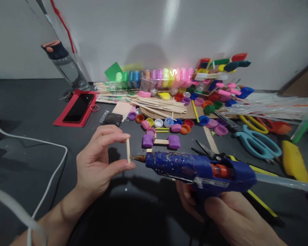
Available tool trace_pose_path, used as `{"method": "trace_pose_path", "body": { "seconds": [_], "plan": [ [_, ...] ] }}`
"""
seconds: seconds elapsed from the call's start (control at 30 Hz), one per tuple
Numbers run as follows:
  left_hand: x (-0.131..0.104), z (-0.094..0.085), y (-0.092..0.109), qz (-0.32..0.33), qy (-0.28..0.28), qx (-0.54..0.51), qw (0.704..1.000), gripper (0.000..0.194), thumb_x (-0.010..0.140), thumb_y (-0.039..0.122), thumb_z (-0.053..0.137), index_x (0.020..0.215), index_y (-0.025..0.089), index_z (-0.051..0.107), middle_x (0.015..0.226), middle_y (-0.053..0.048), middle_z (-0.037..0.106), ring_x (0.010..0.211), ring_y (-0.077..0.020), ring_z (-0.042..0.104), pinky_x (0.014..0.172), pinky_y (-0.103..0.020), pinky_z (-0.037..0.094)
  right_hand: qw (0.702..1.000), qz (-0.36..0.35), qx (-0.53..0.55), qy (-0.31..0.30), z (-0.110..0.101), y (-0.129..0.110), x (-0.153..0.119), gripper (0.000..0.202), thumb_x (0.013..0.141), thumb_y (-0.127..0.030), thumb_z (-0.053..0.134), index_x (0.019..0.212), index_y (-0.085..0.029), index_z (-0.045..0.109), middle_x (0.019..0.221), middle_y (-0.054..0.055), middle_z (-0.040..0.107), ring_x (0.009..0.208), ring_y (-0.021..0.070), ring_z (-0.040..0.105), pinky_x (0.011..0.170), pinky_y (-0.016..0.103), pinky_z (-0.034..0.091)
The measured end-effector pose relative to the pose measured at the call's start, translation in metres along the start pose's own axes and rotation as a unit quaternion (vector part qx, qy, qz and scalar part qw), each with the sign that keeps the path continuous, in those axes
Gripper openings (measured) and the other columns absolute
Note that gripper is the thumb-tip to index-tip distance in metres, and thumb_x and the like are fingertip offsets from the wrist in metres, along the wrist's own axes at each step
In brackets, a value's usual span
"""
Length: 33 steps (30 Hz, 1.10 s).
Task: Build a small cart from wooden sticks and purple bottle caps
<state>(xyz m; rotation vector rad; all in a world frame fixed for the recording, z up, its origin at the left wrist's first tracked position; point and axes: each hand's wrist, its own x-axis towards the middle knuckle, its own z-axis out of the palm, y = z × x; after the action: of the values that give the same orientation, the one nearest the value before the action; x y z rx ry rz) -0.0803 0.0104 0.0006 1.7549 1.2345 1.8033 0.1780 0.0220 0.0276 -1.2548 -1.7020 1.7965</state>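
Observation:
My left hand (99, 157) pinches a short wooden stick (128, 150) upright by its two ends, between thumb and fingers. In my right hand (228, 215) is a blue hot glue gun (182, 167), its handle wrapped by the fingers. The brown nozzle points left and meets or nearly meets the lower part of the stick. A clear glue stick (287, 182) runs out of the gun's back. Just beyond the nozzle, a small dumbbell shape (161, 141) of two purple caps joined by wooden sticks lies on the table.
Behind are bottle caps (168, 122), wooden skewers (161, 105) and a row of coloured clay packs (154, 78). Blue-handled scissors (256, 141) and a yellow utility knife (264, 203) lie right. A phone (78, 107), a water bottle (68, 66) and a white cable (59, 164) are left.

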Motion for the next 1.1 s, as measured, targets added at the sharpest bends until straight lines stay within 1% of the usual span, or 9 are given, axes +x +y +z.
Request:
{"method": "trace_pose_path", "body": {
  "seconds": [0.1,0.23,0.3,0.47,0.6,0.7,0.83,0.93,1.1],
  "plan": [
    [0.0002,-0.0001,-0.0007,0.01,0.004,0.002,1.0,0.043,0.072,0.03,0.086,0.113,0.032,0.074,0.094,-0.003,0.065,0.098,-0.0235,0.059,0.089,-0.041,0.05,1.0,-0.007,-0.001,0.009,-0.0001,0.0003,0.0001,0.044,0.075,-0.064,0.064,0.065,-0.021,0.066,0.061,0.002,0.059,0.055,0.0167,0.05,0.051,0.026,0.043],
    [-0.0007,-0.0007,-0.0005,-0.01,0.006,0.013,1.0,0.04,0.073,0.034,0.085,0.111,0.035,0.074,0.095,-0.004,0.065,0.099,-0.0246,0.059,0.092,-0.045,0.05,1.0,-0.005,0.009,0.013,-0.001,0.0021,-0.0003,0.047,0.073,-0.068,0.065,0.066,-0.021,0.067,0.06,0.001,0.058,0.053,0.0157,0.048,0.049,0.025,0.043],
    [-0.001,-0.0012,-0.0012,-0.007,0.002,0.007,1.0,0.042,0.072,0.031,0.086,0.112,0.033,0.074,0.097,-0.003,0.065,0.1,-0.0235,0.059,0.093,-0.043,0.049,1.0,-0.003,0.006,0.012,-0.0015,0.0023,-0.0008,0.048,0.073,-0.069,0.064,0.066,-0.021,0.066,0.061,0.002,0.058,0.054,0.016,0.049,0.05,0.025,0.045],
    [-0.0003,-0.0011,-0.002,0.006,-0.002,-0.018,1.0,0.044,0.072,0.025,0.086,0.114,0.03,0.074,0.099,-0.004,0.064,0.101,-0.0221,0.057,0.094,-0.039,0.047,1.0,-0.002,-0.007,0.019,-0.0015,-0.0005,-0.0011,0.043,0.073,-0.063,0.066,0.064,-0.021,0.066,0.062,0.002,0.06,0.056,0.0169,0.052,0.053,0.026,0.047],
    [-0.0004,-0.0005,0.0,-0.016,0.006,0.004,1.0,0.04,0.072,0.034,0.086,0.111,0.035,0.075,0.097,-0.005,0.064,0.101,-0.0256,0.057,0.094,-0.046,0.048,1.0,0.011,0.008,0.009,-0.0008,-0.0032,-0.0001,0.038,0.073,-0.058,0.065,0.064,-0.021,0.065,0.061,0.001,0.058,0.055,0.0167,0.049,0.052,0.027,0.046],
    [-0.0014,-0.0008,0.0004,-0.016,0.012,0.014,1.0,0.04,0.071,0.037,0.087,0.109,0.035,0.075,0.098,-0.005,0.064,0.101,-0.0262,0.058,0.095,-0.048,0.048,1.0,0.017,0.015,0.0,-0.0007,-0.0039,0.0,0.038,0.072,-0.057,0.066,0.063,-0.021,0.064,0.059,0.001,0.055,0.053,0.0157,0.046,0.051,0.026,0.045],
    [-0.0015,-0.0014,-0.0011,-0.022,0.016,0.004,1.0,0.04,0.07,0.035,0.087,0.108,0.033,0.075,0.099,-0.005,0.064,0.102,-0.025,0.058,0.096,-0.045,0.048,1.0,0.022,0.015,0.005,-0.001,-0.0033,-0.0011,0.034,0.074,-0.054,0.066,0.065,-0.021,0.064,0.061,0.0,0.056,0.055,0.0151,0.047,0.052,0.025,0.044],
    [-0.0004,-0.0018,-0.0032,-0.005,0.014,-0.016,1.0,0.043,0.067,0.029,0.089,0.109,0.029,0.076,0.1,-0.004,0.065,0.102,-0.0219,0.058,0.096,-0.038,0.047,1.0,0.016,0.018,-0.005,-0.0015,-0.0027,-0.0012,0.036,0.074,-0.055,0.067,0.064,-0.021,0.063,0.061,0.0,0.056,0.055,0.015,0.047,0.051,0.024,0.043],
    [0.0003,-0.002,-0.0052,0.01,0.005,-0.036,0.999,0.043,0.07,0.021,0.087,0.111,0.026,0.076,0.101,-0.003,0.065,0.102,-0.0195,0.058,0.094,-0.032,0.046,1.0,0.013,0.017,0.01,-0.0028,0.0032,-0.0005,0.048,0.074,-0.068,0.066,0.069,-0.02,0.068,0.064,0.002,0.059,0.058,0.0159,0.05,0.054,0.026,0.043]
  ]
}}
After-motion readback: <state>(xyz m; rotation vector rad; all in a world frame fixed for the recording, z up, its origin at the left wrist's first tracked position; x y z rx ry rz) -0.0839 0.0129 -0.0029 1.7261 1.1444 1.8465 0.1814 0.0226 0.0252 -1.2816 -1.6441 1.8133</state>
